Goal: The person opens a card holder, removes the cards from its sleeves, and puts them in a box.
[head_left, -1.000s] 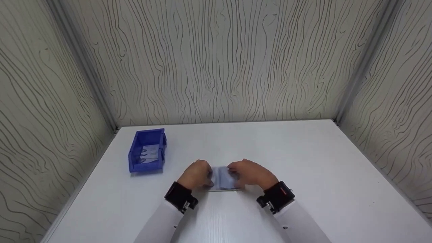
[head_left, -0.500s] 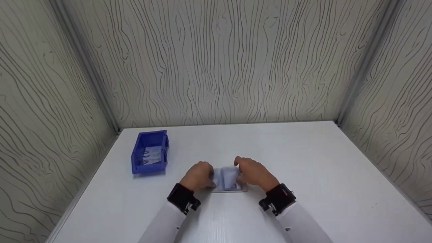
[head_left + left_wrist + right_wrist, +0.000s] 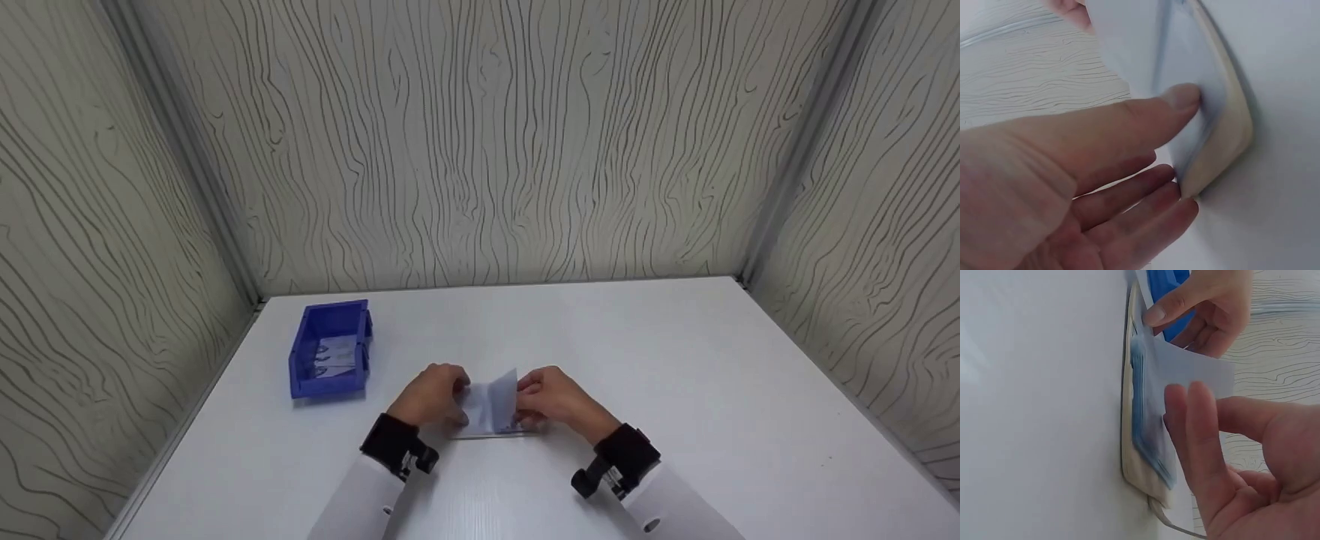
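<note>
A small booklet [image 3: 475, 412] with a cream-edged cover [image 3: 1239, 121] and bluish see-through pages lies open on the white table between both hands. One page [image 3: 504, 403] stands up near its middle. My left hand [image 3: 430, 395] holds the booklet's left side; in the left wrist view its thumb [image 3: 1182, 97] presses on the inner page while the fingers reach the cover's edge. On the right side of the raised page is my right hand [image 3: 559, 397], its extended fingers [image 3: 1203, 422] against or close beside the sheet. Under them lies a stack of blue-edged pages [image 3: 1141, 410].
To the left on the table [image 3: 675, 360] stands a blue bin [image 3: 328, 387] with several printed cards [image 3: 335, 356] inside. A thin cord [image 3: 1171, 522] trails from the booklet's end. Wood-patterned panels [image 3: 480, 150] close off the back and both sides.
The right-hand page has risen from lying nearly flat to standing upright, turning leftward with the right hand's fingers. My left hand stays on the booklet's left side.
</note>
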### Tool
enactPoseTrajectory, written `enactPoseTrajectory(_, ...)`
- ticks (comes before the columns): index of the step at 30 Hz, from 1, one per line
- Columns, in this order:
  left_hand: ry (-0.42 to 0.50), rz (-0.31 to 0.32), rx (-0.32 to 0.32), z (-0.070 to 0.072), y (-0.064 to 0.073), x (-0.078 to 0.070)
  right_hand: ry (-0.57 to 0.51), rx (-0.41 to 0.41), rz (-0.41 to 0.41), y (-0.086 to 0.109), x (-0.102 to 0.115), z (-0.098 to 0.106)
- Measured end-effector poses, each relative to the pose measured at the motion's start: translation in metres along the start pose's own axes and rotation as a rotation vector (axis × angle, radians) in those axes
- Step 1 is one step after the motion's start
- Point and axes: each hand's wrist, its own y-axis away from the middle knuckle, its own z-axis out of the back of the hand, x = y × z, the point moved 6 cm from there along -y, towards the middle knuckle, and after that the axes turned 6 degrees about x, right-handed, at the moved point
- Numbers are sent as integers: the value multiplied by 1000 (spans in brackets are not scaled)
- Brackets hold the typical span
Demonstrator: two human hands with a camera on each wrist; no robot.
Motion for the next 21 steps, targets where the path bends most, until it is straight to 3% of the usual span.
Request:
enactPoseTrajectory(7,69,-6,10,5,-2,7,92,37,135,-12,21,-10)
enactPoseTrajectory(14,43,-19,22,9,0,9,457,56,225,-17,45,-36)
enactPoseTrajectory(18,43,-38,28,7,1,9,641,57,267,-17,45,-51)
enactPoseTrajectory(21,35,-49,35,6,2,7,721,59,315,-16,42,-58)
